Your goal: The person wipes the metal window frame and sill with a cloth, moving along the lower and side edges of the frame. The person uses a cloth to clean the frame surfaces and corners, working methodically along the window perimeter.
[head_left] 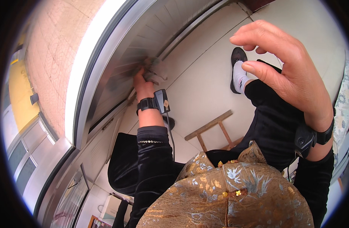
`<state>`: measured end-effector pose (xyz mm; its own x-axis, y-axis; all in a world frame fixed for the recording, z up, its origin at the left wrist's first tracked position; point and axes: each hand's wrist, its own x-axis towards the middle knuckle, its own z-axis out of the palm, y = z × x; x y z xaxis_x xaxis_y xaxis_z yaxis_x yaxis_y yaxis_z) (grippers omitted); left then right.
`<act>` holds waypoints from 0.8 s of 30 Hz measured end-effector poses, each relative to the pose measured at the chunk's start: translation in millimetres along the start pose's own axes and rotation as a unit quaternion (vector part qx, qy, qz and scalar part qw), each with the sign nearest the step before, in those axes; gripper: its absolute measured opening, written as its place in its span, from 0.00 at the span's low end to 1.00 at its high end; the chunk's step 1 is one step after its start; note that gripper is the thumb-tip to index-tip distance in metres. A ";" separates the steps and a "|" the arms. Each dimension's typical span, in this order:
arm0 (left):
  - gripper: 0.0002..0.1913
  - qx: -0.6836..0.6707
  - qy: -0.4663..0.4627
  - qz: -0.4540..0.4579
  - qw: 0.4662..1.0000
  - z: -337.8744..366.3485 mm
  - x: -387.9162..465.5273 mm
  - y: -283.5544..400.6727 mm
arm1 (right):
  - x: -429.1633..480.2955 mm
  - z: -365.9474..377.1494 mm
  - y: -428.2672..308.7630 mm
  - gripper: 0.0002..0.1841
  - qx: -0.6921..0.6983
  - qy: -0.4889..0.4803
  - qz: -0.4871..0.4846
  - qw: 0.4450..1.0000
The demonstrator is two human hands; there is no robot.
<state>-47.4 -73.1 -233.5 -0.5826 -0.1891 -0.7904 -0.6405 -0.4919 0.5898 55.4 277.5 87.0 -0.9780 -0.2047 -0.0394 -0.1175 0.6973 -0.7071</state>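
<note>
Low beside a silvery ribbed door panel [147, 34], my left hand [140, 81] grips a crumpled greyish cloth [156, 69]. The cloth rests at the panel's lower part, near its bottom rail, and is somewhat blurred. The hand's fingers are partly hidden by the cloth. My right hand [288, 65] is raised over the floor at the upper right, its thumb and fingers apart with nothing between them. Each wrist wears a black strap with a small device, the left device [162, 101] trailing a cable.
Pale tiles [197, 82] cover the floor. A wooden frame with crossbars [208, 125] lies below me, partly hidden by my clothes. My shoe [237, 54] stands beneath the right hand. Patterned fabric [341, 105] hangs at the right. Brick-patterned paving [52, 57] lies beyond the metal frame [83, 114].
</note>
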 end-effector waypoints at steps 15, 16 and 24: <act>0.35 0.730 -0.119 0.315 0.595 -18.1 27.5 -16.5 | 1.9 1.0 -3.7 0.17 0.009 -0.020 -0.005 1.000; 0.35 0.750 -0.110 0.313 0.573 -15.0 16.9 -14.7 | 2.7 1.4 -3.3 0.16 0.007 -0.013 -0.021 1.000; 0.28 0.044 -0.363 0.051 0.929 48.0 -138.7 15.1 | 6.5 16.6 1.1 0.15 -0.022 0.036 -0.076 0.996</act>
<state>-0.2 -13.5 -107.1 -0.8060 0.4077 -0.4291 -0.5836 -0.4261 0.6912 51.8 265.6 74.3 -0.9581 -0.2612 0.1178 -0.2709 0.6919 -0.6692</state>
